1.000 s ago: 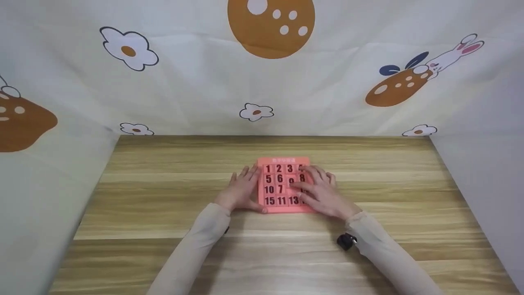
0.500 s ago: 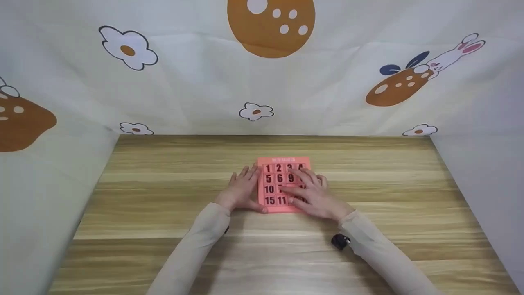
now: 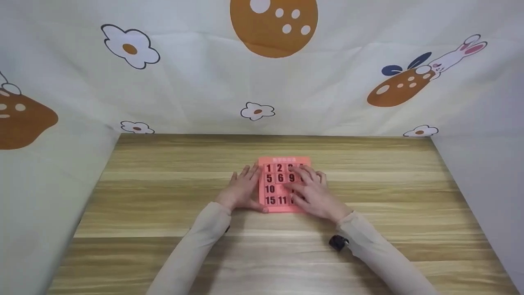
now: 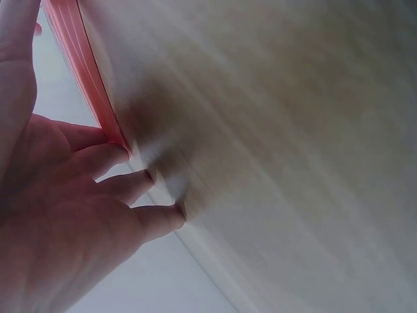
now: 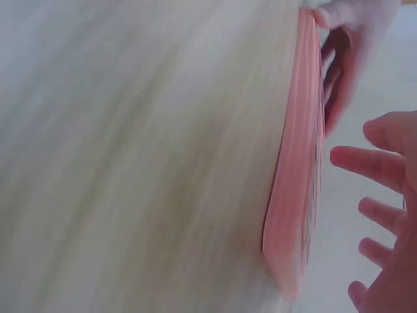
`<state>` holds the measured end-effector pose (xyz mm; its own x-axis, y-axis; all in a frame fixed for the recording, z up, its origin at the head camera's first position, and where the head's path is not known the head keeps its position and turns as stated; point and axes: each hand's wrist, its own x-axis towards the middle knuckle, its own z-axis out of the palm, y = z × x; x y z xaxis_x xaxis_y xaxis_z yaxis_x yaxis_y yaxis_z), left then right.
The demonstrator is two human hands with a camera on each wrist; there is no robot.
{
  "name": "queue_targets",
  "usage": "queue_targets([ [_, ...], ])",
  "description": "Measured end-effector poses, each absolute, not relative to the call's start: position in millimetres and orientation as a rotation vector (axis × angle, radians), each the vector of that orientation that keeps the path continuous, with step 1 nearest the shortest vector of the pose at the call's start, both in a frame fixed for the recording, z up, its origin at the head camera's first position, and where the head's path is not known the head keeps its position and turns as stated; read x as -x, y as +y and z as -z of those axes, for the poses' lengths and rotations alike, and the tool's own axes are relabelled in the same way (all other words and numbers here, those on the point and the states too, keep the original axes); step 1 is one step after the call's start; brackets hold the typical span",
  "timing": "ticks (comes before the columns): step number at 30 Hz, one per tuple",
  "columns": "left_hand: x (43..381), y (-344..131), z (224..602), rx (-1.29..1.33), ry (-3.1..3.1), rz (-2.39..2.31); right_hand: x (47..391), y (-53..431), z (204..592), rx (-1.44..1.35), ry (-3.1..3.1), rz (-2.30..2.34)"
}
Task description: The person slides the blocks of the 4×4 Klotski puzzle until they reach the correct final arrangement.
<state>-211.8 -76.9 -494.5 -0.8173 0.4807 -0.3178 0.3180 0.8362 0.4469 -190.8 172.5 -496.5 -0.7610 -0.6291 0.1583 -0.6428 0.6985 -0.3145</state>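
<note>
A pink number slide puzzle lies flat on the table, its tiles bearing black numerals. 1, 2, 5, 6, 9, 10, 15 and 11 show in the head view, and a bare slot follows the 10. My left hand rests along the puzzle's left side, fingers extended at the edge and thumb at the near corner. In the left wrist view its fingertips reach down to the tabletop. Over the right-hand columns spreads my right hand, fingers loosely bent and index fingertip beside the slot, covering several tiles.
The wooden table meets a pale printed cloth behind and at the sides. A small black device sits at the right cuff.
The 9 tile has gone up level with the 6. The 7 has left its place right of the 10, where a slot now shows. My right hand shifted left; my left hand stayed.
</note>
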Motion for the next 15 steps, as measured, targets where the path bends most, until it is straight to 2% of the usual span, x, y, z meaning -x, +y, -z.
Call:
queue_targets([
  [7,211.7,-76.1,494.8,-0.597,2.593,-0.524,190.7,152.6,497.0,-1.205,-2.942,-0.443],
  [15,211.6,-77.5,495.4,-0.599,2.594,-0.538,193.9,155.3,494.8,-1.032,-2.858,-0.531],
])
